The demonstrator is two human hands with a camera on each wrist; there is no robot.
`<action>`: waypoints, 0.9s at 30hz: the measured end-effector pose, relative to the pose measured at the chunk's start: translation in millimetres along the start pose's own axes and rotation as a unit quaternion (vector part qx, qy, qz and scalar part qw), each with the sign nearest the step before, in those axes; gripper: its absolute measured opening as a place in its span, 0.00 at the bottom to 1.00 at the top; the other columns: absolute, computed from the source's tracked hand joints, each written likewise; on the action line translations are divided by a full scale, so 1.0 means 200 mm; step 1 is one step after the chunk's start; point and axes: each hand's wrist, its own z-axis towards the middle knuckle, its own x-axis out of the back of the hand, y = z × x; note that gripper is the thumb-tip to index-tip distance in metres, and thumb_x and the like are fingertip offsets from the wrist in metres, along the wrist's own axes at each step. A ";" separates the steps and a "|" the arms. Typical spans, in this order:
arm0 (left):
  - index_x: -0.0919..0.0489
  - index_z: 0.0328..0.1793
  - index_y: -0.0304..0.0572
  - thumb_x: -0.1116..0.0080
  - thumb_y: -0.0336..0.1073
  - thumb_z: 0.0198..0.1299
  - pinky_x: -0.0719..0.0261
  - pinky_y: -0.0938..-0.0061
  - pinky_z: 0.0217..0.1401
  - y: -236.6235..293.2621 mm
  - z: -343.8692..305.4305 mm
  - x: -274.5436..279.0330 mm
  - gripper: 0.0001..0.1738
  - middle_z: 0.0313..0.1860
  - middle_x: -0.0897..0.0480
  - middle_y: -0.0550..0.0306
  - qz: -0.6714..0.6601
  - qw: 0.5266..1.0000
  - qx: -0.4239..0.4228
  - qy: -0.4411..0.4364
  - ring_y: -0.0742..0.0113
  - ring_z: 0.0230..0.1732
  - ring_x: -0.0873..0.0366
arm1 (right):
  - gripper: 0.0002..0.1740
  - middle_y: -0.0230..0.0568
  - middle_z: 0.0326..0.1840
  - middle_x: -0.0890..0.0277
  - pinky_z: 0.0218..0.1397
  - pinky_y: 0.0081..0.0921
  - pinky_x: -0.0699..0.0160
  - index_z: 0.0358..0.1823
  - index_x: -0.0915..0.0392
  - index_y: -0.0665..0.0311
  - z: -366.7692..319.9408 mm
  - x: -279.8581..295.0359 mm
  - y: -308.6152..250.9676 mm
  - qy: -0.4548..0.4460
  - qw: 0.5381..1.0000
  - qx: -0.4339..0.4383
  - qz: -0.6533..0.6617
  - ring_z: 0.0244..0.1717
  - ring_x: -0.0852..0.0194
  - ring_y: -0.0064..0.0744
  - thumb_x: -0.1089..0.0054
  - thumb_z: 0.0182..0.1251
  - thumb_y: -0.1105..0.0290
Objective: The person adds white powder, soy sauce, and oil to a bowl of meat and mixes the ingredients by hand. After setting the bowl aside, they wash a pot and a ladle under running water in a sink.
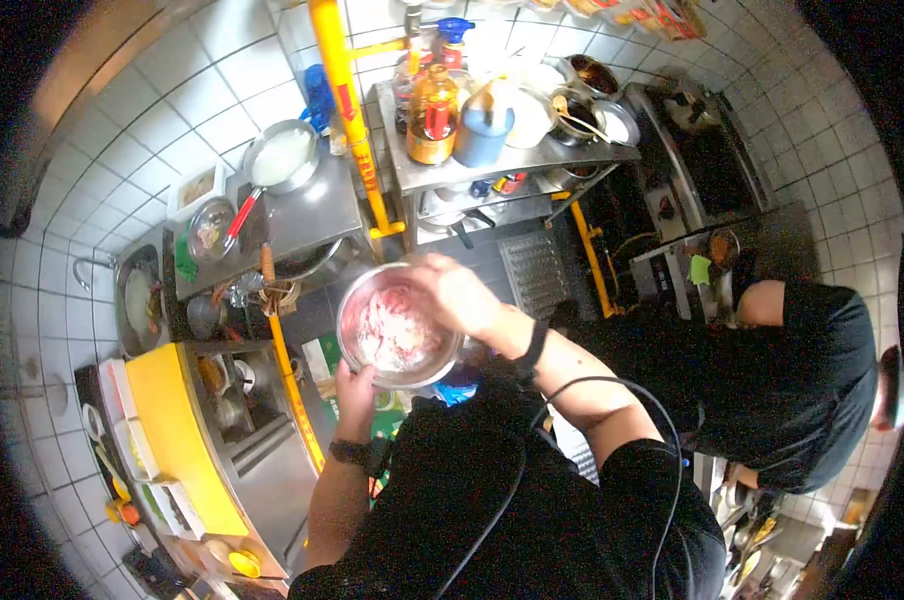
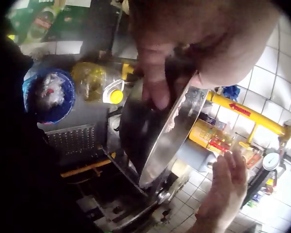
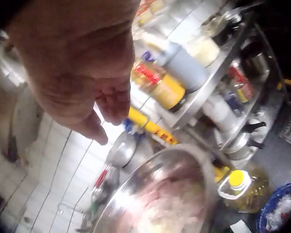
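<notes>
A steel bowl (image 1: 436, 356) is held up in front of the body, with pinkish raw meat pieces (image 1: 387, 315) inside and white powder over them. My left hand (image 1: 356, 400) grips its near left rim; in the left wrist view that hand (image 2: 199, 43) has its thumb along the outer wall of the tilted bowl (image 2: 136, 121). Over the bowl's right side is my right hand (image 1: 460, 295), holding nothing. The right wrist view shows this hand (image 3: 82, 82) with loosely extended fingers, apart from the rim.
Ahead, a steel shelf (image 1: 522, 165) carries an oil bottle (image 1: 434, 115) and a blue jug (image 1: 484, 130). A red-handled pan (image 1: 284, 160) rests on the left counter. To the right, another person in black (image 1: 782, 390) bends over. On the floor stand an oil jug (image 2: 92, 82) and a blue bin (image 2: 34, 109).
</notes>
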 end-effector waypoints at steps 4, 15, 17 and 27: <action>0.29 0.66 0.33 0.49 0.21 0.57 0.17 0.71 0.44 -0.19 0.00 -0.03 0.27 0.51 0.18 0.52 0.058 0.998 0.006 0.040 0.65 0.45 0.18 | 0.13 0.55 0.39 0.18 0.48 0.45 0.19 0.44 0.17 0.63 -0.34 0.13 0.58 0.088 0.965 -0.232 -0.078 0.43 0.18 0.57 0.37 0.61 0.65; 0.27 0.63 0.36 0.32 0.39 0.59 0.19 0.63 0.53 -0.58 -0.27 -0.02 0.28 0.53 0.19 0.52 0.296 0.952 0.036 0.061 0.58 0.52 0.19 | 0.39 0.65 0.67 0.31 0.74 0.41 0.34 0.68 0.34 0.74 -0.40 0.05 2.39 0.213 0.887 -0.408 -0.031 0.70 0.34 0.59 0.31 0.59 0.61; 0.27 0.61 0.36 0.39 0.28 0.56 0.19 0.63 0.55 -0.56 -0.30 -0.11 0.25 0.56 0.20 0.50 0.141 0.973 0.120 0.136 0.56 0.54 0.19 | 0.37 0.65 0.63 0.27 0.70 0.42 0.30 0.66 0.30 0.72 -0.22 0.03 2.62 0.285 0.886 -0.360 -0.068 0.65 0.29 0.60 0.34 0.62 0.53; 0.25 0.63 0.33 0.47 0.25 0.55 0.20 0.67 0.56 -0.58 -0.30 -0.31 0.26 0.56 0.17 0.51 0.046 0.957 0.151 0.244 0.60 0.52 0.18 | 0.19 0.63 0.45 0.19 0.56 0.48 0.24 0.48 0.20 0.71 -0.07 -0.04 3.19 0.203 0.930 -0.306 -0.033 0.49 0.21 0.65 0.53 0.71 0.62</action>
